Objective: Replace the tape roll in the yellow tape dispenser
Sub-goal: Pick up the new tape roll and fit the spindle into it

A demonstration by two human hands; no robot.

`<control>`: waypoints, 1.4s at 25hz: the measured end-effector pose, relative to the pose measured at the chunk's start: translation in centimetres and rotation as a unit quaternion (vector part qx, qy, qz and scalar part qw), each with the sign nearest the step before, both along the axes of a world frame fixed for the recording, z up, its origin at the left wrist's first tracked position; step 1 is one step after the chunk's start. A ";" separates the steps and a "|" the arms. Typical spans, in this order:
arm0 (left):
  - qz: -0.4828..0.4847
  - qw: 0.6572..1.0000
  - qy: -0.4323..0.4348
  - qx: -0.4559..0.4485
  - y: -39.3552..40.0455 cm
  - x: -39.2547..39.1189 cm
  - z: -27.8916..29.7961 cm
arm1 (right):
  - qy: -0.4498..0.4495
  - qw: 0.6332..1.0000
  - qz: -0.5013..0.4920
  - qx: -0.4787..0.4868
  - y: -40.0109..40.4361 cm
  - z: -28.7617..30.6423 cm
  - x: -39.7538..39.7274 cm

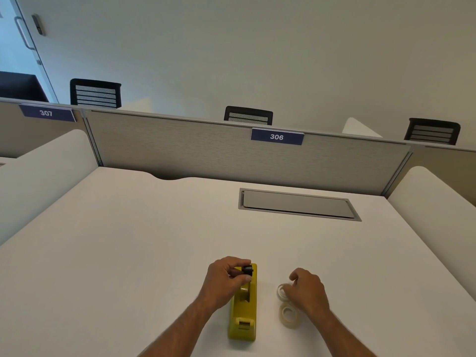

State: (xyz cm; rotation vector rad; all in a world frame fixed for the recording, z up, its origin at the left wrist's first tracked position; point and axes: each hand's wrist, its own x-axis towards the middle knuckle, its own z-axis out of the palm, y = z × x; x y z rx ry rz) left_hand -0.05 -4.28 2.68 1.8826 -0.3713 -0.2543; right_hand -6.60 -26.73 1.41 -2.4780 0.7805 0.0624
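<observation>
The yellow tape dispenser (243, 316) lies on the white desk (128, 240) near its front edge, cutter end toward me. My left hand (226, 278) pinches a small black spool core (247, 270) just above the dispenser's far end. The dispenser's roll cradle looks empty. Two clear tape rolls rest to the right: the nearer roll (289, 314) lies free, and the farther roll (282, 292) is partly under the fingers of my right hand (307, 289), which curl over it.
A grey cable hatch (296, 203) is set into the desk at the back right. A grey divider panel (206, 148) with a "306" label closes the far side. White side panels flank the desk. Chair backs show beyond the divider.
</observation>
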 end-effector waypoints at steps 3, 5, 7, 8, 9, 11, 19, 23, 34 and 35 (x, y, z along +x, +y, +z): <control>-0.001 1.000 0.000 0.002 0.0 0.0 0.1 | -0.009 1.000 0.009 -0.024 0.6 0.0 -1.1; 0.001 1.000 0.000 0.006 0.0 -0.1 0.0 | 0.009 0.998 0.028 -0.052 1.3 -0.3 -2.0; 0.002 1.000 -0.003 0.014 0.0 -0.1 -0.1 | 0.039 0.994 0.060 -0.080 1.9 -0.6 -2.9; 0.002 1.000 -0.003 0.018 0.0 -0.1 -0.1 | 0.050 0.993 0.071 -0.081 2.1 -0.8 -3.2; 0.003 1.000 -0.003 0.020 -0.1 -0.1 -0.1 | 0.054 0.993 0.074 -0.077 2.2 -0.8 -3.5; 0.005 1.000 0.001 0.019 -0.1 -0.1 0.0 | 0.053 0.994 0.069 -0.067 2.3 -0.7 -3.8; 0.007 1.000 -0.006 0.023 -0.1 -0.2 0.2 | -0.102 0.978 -0.016 0.181 2.4 -0.6 -3.2; 0.008 1.000 -0.010 0.024 0.0 -0.3 0.3 | -0.175 0.915 -0.023 0.363 2.8 0.0 -2.3; -0.019 1.000 -0.002 -0.016 -0.4 -1.0 0.7 | -0.225 0.847 0.046 0.480 4.5 1.0 -0.7; -0.016 1.000 -0.001 -0.020 -0.4 -1.0 0.7 | -0.228 0.845 0.048 0.481 4.6 1.0 -0.6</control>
